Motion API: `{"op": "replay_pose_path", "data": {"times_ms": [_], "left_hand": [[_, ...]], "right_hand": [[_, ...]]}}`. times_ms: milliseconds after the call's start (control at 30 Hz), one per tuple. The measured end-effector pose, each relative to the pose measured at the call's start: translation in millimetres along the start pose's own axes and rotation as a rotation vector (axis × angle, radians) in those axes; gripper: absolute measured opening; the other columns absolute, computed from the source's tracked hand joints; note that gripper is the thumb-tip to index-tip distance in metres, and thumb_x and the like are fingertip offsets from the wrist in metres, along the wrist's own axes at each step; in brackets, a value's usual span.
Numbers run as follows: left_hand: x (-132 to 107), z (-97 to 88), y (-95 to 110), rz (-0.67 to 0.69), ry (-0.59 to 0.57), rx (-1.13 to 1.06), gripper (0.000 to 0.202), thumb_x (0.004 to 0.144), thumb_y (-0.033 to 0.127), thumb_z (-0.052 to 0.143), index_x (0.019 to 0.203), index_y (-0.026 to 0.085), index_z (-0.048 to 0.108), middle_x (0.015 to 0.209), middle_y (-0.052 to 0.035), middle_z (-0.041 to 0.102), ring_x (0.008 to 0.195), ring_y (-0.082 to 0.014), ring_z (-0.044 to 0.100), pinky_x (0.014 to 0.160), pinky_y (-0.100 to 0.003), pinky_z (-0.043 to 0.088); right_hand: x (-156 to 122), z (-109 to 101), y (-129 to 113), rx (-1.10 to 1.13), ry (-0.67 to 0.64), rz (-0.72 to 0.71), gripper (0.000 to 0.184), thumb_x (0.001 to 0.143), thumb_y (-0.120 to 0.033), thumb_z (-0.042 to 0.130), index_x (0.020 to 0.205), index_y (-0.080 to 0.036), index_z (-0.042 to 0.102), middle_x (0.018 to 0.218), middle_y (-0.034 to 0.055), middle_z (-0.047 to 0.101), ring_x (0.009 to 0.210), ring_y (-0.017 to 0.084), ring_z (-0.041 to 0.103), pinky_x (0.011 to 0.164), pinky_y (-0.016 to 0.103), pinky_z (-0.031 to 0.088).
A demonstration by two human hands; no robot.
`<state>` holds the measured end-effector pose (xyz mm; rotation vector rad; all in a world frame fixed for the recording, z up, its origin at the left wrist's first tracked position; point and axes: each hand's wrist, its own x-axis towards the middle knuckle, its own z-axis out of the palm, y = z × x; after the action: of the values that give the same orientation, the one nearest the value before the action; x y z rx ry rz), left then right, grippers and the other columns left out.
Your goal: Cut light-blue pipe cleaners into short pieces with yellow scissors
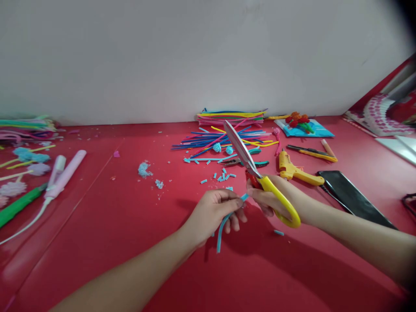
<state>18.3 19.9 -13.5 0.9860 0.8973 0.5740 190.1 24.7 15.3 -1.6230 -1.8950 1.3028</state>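
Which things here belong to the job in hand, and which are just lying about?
Seem to belong:
light-blue strip, in the left hand
scissors, in the right hand
short light-blue pieces

Apparently just lying about:
yellow glue gun
teal-handled pliers
pink corded tool
black flat object

Left hand (218, 213) in pinch, right hand (278, 197) curled close beside it; forearms (143, 268) angled inward.

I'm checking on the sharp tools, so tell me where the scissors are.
In the head view, the scissors are right of centre, in the right hand, blades pointing up-left, near the left hand and its blue strip.
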Motion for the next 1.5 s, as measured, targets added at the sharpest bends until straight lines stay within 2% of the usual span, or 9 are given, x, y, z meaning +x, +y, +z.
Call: {"op": "replay_pose_path", "data": {"times_ms": [167,300,400,667,867,1067,1300,1400,1500], "left_hand": [[1.3,-6.0,0.2,0.109,0.130,-0.019,0.015,0.074,0.028,0.051,0.069,0.014,0.055,0.056,-0.0003,0.059,0.036,-0.0042,0.045,0.032,-0.014,0.028],[4.6,-13.3,-1.4,0.244,0.247,-0.054,0.018,0.074,0.031,0.052,0.068,0.014,0.054,0.060,-0.0009,0.060,0.034,-0.0018,0.036,0.030,-0.015,0.021],[6.1,-14.3,-2.2,0.267,0.280,-0.062,0.019,0.074,0.032,0.052,0.068,0.014,0.054,0.062,-0.0012,0.060,0.034,-0.0015,0.034,0.031,-0.015,0.020],[4.1,-9.5,-0.2,0.231,0.297,-0.018,0.016,0.075,0.031,0.052,0.072,0.015,0.054,0.061,-0.0002,0.061,0.034,-0.0017,0.034,0.031,-0.015,0.018],[3.3,-9.0,0.9,0.214,0.303,-0.012,0.013,0.074,0.028,0.052,0.072,0.015,0.055,0.059,0.0003,0.061,0.033,-0.0019,0.034,0.031,-0.015,0.018],[3.6,-11.4,0.3,0.200,0.300,-0.020,0.015,0.073,0.028,0.052,0.072,0.014,0.056,0.060,-0.0010,0.061,0.033,-0.0018,0.033,0.031,-0.015,0.017],[7.9,-14.7,-7.0,0.174,0.242,-0.091,0.014,0.073,0.026,0.052,0.070,0.013,0.056,0.059,-0.0006,0.059,0.033,-0.0009,0.031,0.031,-0.016,0.013],[9.9,-16.0,-10.4,0.143,0.225,-0.134,0.013,0.073,0.025,0.052,0.068,0.013,0.055,0.057,0.0003,0.058,0.032,-0.0002,0.028,0.031,-0.017,0.012],[9.7,-15.3,-9.7,0.114,0.211,-0.133,0.011,0.072,0.022,0.052,0.067,0.013,0.054,0.054,0.0007,0.056,0.031,0.0000,0.027,0.031,-0.017,0.011]], "right_hand": [[-11.6,-15.5,2.9,-0.121,-0.031,0.041,0.027,0.077,-0.044,0.044,0.065,-0.019,0.041,0.049,-0.0057,0.044,0.041,0.008,0.044,0.041,0.019,0.034],[-27.2,-24.2,8.8,-0.319,-0.126,0.027,0.029,0.079,-0.047,0.039,0.072,-0.020,0.047,0.063,-0.0020,0.052,0.054,0.011,0.050,0.051,0.022,0.039],[-35.7,-22.7,9.1,-0.393,-0.196,0.053,0.032,0.080,-0.048,0.037,0.076,-0.020,0.051,0.069,0.0003,0.057,0.055,0.012,0.052,0.053,0.023,0.040],[-37.4,-10.6,3.2,-0.387,-0.200,0.112,0.042,0.081,-0.053,0.033,0.095,-0.020,0.055,0.082,0.0051,0.061,0.061,0.015,0.057,0.051,0.022,0.040],[-38.5,-10.3,4.8,-0.354,-0.202,0.135,0.041,0.079,-0.054,0.034,0.082,-0.018,0.056,0.075,0.0048,0.060,0.059,0.015,0.056,0.049,0.022,0.040],[-36.9,-11.1,1.6,-0.320,-0.168,0.147,0.040,0.075,-0.054,0.041,0.079,-0.018,0.058,0.071,0.0041,0.059,0.056,0.015,0.053,0.046,0.022,0.038],[-36.4,-7.8,3.0,-0.274,-0.109,0.211,0.038,0.068,-0.056,0.048,0.069,-0.020,0.058,0.059,0.0004,0.055,0.055,0.014,0.050,0.042,0.020,0.035],[-36.5,-8.5,9.5,-0.281,-0.152,0.223,0.041,0.072,-0.057,0.043,0.071,-0.019,0.057,0.063,0.0005,0.055,0.051,0.011,0.047,0.041,0.020,0.034],[-36.3,-11.3,12.7,-0.260,-0.251,0.207,0.043,0.076,-0.058,0.036,0.074,-0.018,0.053,0.063,-0.0002,0.052,0.046,0.008,0.044,0.038,0.019,0.033]]}}
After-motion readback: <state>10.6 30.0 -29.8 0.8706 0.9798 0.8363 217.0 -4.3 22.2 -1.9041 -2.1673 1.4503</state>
